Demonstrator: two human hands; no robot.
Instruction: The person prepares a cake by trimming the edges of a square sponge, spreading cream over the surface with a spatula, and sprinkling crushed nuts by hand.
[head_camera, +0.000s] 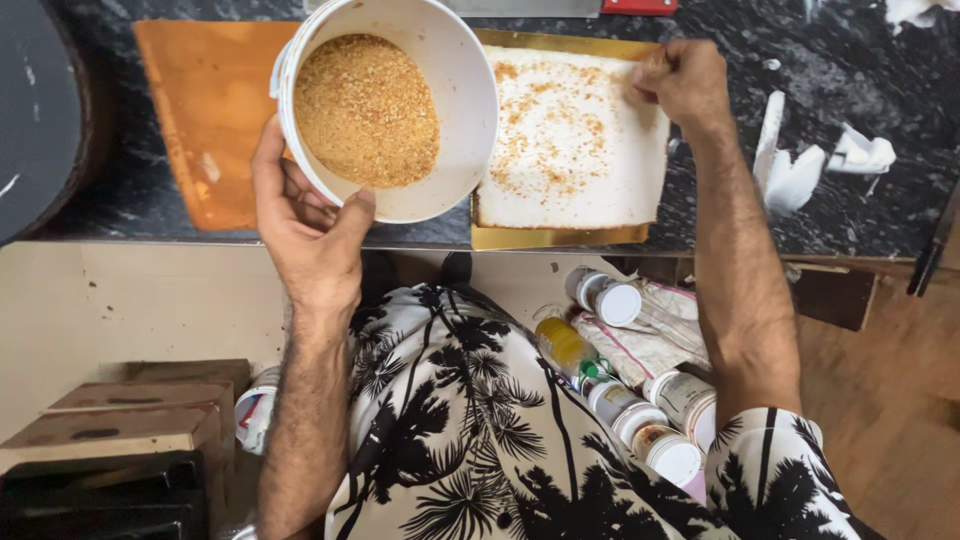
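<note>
The white bucket (455, 95), part-filled with golden-brown crumbs (367, 110), is tilted toward the camera and held up over the dark marble desk (830, 215). The left hand (305, 225) cradles it from below, its grip closed around the lower rim with the thumb hooked over the edge. Just right of the bucket, touching its wall in this view, lies a white slab cake (575, 150) on a gold board (545, 237), its top already speckled with crumbs, more thickly near the bucket than at the far edge. The right hand (685, 80) rests at the cake's far right corner; its fingers are curled shut there, but whether they pinch crumbs or only press the cake I cannot tell. Left of the bucket an orange board (200, 110) lies flat on the desk. Well right of the bucket, white smears (810, 165) mark the desk. Below the desk edge, right of the bucket, a cluster of small jars (640, 400) sits on a lower level.

The bucket is held one-handed at a steep tilt, so a slip of the thumb could, I judge, dump crumbs in a heap. The right hand could also dent the soft white surface.
</note>
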